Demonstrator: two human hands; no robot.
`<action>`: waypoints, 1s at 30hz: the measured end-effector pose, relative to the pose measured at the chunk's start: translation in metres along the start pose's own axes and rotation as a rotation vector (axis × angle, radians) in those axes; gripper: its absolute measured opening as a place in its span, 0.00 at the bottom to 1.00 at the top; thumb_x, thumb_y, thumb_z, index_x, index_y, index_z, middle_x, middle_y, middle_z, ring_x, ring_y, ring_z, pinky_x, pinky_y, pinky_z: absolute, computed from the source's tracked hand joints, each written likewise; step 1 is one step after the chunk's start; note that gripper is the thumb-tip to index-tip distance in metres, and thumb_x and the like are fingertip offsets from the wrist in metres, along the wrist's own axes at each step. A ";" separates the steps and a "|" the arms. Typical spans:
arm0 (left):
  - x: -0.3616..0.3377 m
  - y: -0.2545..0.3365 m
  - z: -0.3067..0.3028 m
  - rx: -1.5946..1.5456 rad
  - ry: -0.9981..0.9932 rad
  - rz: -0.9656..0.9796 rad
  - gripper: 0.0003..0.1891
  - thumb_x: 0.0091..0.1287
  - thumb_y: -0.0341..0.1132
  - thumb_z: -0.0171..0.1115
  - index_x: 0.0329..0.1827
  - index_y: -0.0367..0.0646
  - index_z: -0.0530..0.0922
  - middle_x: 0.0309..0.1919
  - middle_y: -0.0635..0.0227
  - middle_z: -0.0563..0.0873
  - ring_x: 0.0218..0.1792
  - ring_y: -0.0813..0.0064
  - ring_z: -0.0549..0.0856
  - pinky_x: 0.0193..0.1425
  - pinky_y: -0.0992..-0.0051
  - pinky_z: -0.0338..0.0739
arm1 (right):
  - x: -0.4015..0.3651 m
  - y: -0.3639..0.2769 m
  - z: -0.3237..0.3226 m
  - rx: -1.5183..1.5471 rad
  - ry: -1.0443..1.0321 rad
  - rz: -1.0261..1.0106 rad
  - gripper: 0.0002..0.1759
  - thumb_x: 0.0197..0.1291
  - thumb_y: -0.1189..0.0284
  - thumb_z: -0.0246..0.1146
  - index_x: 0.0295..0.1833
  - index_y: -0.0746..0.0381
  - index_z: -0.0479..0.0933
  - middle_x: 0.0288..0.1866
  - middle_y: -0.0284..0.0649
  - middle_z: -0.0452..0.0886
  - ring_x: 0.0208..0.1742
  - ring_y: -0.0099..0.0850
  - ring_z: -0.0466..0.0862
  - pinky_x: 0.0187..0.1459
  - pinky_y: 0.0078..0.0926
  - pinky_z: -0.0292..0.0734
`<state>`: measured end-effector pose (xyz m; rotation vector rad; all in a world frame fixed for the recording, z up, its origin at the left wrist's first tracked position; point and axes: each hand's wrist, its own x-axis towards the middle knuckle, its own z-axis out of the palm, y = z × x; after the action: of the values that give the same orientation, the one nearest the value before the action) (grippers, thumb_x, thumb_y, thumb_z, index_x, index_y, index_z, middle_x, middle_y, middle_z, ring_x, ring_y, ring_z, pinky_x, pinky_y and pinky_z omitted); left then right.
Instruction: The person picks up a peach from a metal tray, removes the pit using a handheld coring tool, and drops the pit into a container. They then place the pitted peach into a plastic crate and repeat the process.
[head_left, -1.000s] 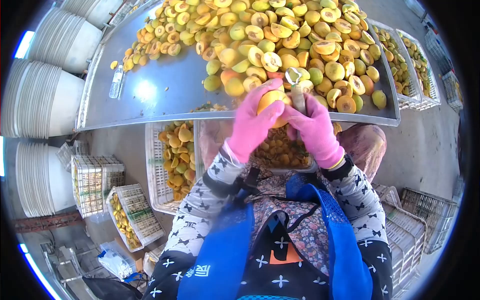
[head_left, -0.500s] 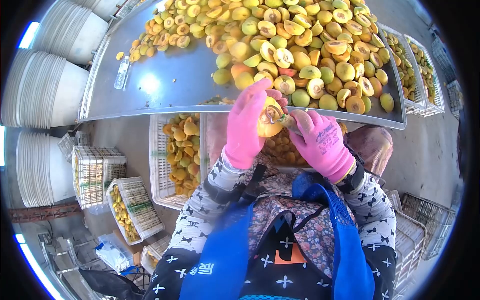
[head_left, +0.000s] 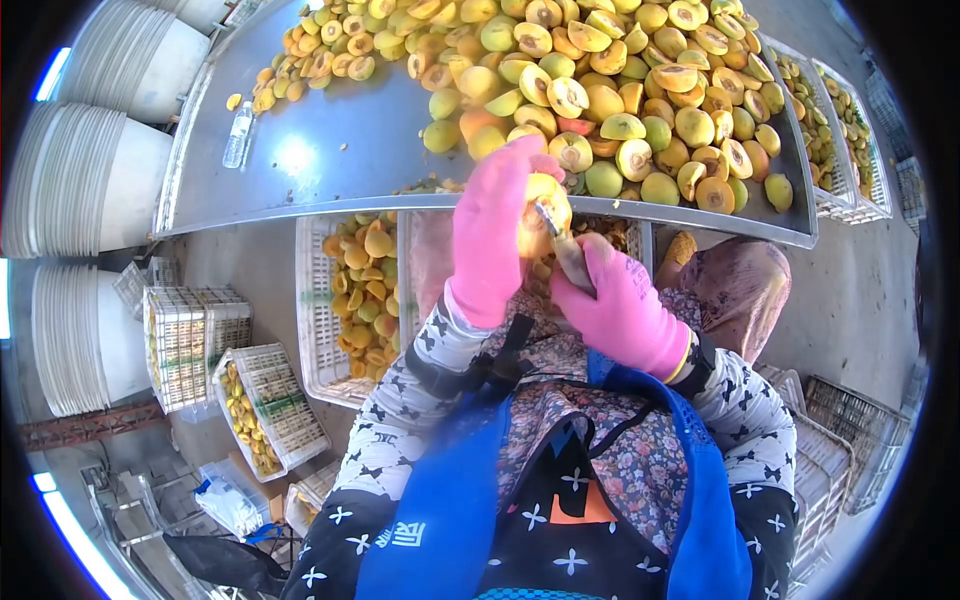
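My left hand (head_left: 490,232), in a pink glove, is wrapped round a yellow peach half (head_left: 550,190) with its cut face turned to the right. In my other pink glove, my right hand (head_left: 628,315) grips a pitting knife (head_left: 572,262) by its pale handle. The knife's metal tip is at the middle of the cut face. Both hands are over the near edge of a metal table (head_left: 370,165), where halved peaches (head_left: 640,90) lie in a large heap.
A crate (head_left: 320,340) of peach halves stands below the table edge at left. More fruit crates (head_left: 850,150) stand at right. A plastic bottle (head_left: 238,137) lies on the table's left side. Stacked white tubs (head_left: 85,180) line the far left.
My right hand has moved down and left, and the knife now angles upward into the peach half. The peach half has turned in my left hand, which stays closed round it.
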<state>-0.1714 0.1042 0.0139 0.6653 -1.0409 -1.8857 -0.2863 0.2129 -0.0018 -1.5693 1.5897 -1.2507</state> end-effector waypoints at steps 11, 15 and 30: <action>-0.005 -0.027 -0.010 0.262 0.183 0.203 0.21 0.78 0.48 0.56 0.54 0.35 0.77 0.40 0.59 0.86 0.34 0.70 0.87 0.38 0.73 0.84 | -0.008 0.019 0.024 -0.080 -0.004 -0.025 0.18 0.60 0.69 0.67 0.50 0.66 0.72 0.28 0.53 0.79 0.33 0.56 0.82 0.32 0.49 0.75; -0.001 -0.010 -0.031 0.255 -0.023 -0.208 0.20 0.77 0.48 0.57 0.50 0.35 0.79 0.36 0.61 0.86 0.33 0.72 0.87 0.38 0.74 0.83 | -0.006 0.026 0.010 -0.043 -0.156 0.017 0.14 0.58 0.72 0.67 0.44 0.64 0.70 0.28 0.55 0.78 0.33 0.59 0.80 0.32 0.49 0.73; -0.004 -0.022 -0.015 0.357 0.199 0.024 0.20 0.79 0.45 0.53 0.48 0.34 0.81 0.36 0.63 0.87 0.38 0.77 0.85 0.43 0.78 0.79 | 0.009 0.006 -0.006 0.523 -0.411 0.495 0.09 0.59 0.73 0.64 0.40 0.64 0.73 0.23 0.34 0.76 0.20 0.25 0.77 0.22 0.27 0.69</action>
<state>-0.1673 0.1084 -0.0122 1.0174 -1.2588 -1.5878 -0.2960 0.2045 -0.0031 -0.9460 1.1611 -0.8962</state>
